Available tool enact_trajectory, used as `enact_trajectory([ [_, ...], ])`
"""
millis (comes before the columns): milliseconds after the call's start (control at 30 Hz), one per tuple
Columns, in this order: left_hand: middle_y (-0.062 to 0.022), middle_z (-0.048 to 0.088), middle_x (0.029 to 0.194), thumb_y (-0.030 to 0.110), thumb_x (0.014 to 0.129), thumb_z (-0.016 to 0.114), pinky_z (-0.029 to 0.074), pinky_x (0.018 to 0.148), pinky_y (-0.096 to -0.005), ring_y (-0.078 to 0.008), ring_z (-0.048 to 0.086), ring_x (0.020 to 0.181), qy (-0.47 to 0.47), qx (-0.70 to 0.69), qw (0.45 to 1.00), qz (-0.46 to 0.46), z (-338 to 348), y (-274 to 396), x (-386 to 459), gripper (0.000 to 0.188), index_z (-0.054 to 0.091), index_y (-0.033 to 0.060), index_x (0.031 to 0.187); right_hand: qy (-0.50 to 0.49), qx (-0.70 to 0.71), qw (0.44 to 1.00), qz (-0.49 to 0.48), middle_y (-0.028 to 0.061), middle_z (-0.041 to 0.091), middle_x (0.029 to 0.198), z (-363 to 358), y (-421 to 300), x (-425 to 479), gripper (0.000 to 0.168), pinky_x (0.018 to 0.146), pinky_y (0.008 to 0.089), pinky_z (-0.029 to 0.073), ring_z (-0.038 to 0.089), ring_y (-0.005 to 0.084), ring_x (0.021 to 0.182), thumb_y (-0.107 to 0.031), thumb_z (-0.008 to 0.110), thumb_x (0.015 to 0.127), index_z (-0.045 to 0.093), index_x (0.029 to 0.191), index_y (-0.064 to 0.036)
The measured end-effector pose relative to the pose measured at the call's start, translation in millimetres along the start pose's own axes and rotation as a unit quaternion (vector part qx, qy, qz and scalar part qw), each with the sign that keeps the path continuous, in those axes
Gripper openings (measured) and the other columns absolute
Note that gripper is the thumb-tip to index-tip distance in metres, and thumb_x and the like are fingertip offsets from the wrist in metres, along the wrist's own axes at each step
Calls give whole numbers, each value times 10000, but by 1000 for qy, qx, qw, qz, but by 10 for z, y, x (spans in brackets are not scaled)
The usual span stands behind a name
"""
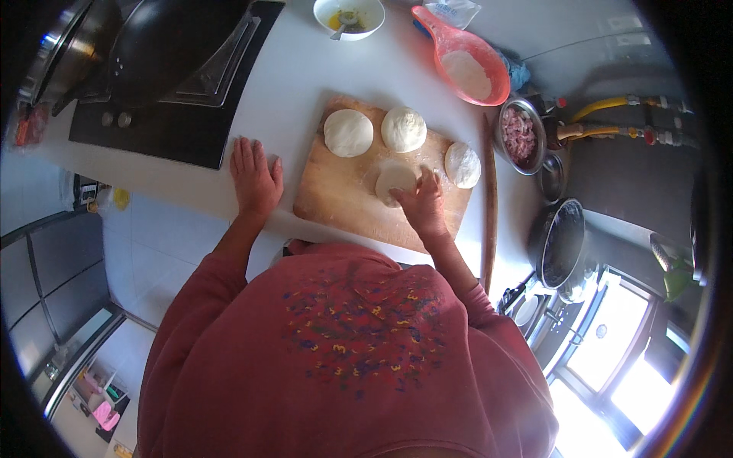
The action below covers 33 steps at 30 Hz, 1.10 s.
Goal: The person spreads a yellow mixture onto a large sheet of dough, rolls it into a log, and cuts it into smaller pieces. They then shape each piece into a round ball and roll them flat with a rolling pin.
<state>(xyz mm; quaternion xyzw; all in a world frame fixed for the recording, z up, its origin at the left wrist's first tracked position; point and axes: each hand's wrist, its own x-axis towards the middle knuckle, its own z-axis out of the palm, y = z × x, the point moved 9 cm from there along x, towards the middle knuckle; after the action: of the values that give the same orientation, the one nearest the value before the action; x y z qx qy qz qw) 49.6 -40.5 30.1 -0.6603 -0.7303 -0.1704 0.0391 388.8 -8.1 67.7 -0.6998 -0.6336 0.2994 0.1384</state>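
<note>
My left hand [255,180] rests palm down on the white countertop, thumb apart from the fingers, holding nothing. Over the wooden board [338,194], my right hand [424,200] touches a flattened round of dough [394,178]. Its thumb lies over the round's lower edge and the fingers curve beside the right edge; I cannot tell whether they grip it. Behind it on the board sit a smooth dough ball [348,133] and a floury dough ball [404,129]. Another dough ball [462,165] lies at the board's right edge.
A long wooden rolling pin [489,217] lies right of the board. Beyond are a metal bowl of chopped meat [519,136], a red scoop of flour [469,74] and a white bowl with a spoon [373,12]. A black wok [172,51] stands on the hob [166,134], left.
</note>
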Motion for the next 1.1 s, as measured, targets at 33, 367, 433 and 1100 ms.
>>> enact_trajectory([
  [33,-302,383,1426,292,894,602,258,1112,-560,-436,296,1386,-4,1,1000,-2,0,6,3,573,459,-75,1309,-38,42,998,19,211,602,1089,54,31,-3,617,832,372,499,600,278,977,-186,811,708,540,1193,83],
  [367,-298,382,1427,286,898,597,260,1116,-553,-432,298,1385,17,7,1000,10,-30,19,-17,567,451,-73,1311,198,111,974,1,97,672,915,-1018,291,67,282,719,317,536,644,191,795,36,691,754,613,1024,20],
  [433,-299,377,1429,283,899,596,262,1116,-551,-432,297,1385,8,15,1000,10,-2,13,-12,567,449,-75,1313,337,-41,932,-128,141,673,952,-1351,169,37,257,735,344,552,671,281,813,40,665,792,608,1039,0],
  [1100,-303,365,1436,289,889,600,256,1115,-562,-448,287,1388,5,8,1000,-1,-6,-30,-22,604,413,-53,1351,236,-206,924,-220,206,644,941,-1593,-392,1384,196,758,464,512,625,402,873,-151,588,892,635,1028,-18],
])
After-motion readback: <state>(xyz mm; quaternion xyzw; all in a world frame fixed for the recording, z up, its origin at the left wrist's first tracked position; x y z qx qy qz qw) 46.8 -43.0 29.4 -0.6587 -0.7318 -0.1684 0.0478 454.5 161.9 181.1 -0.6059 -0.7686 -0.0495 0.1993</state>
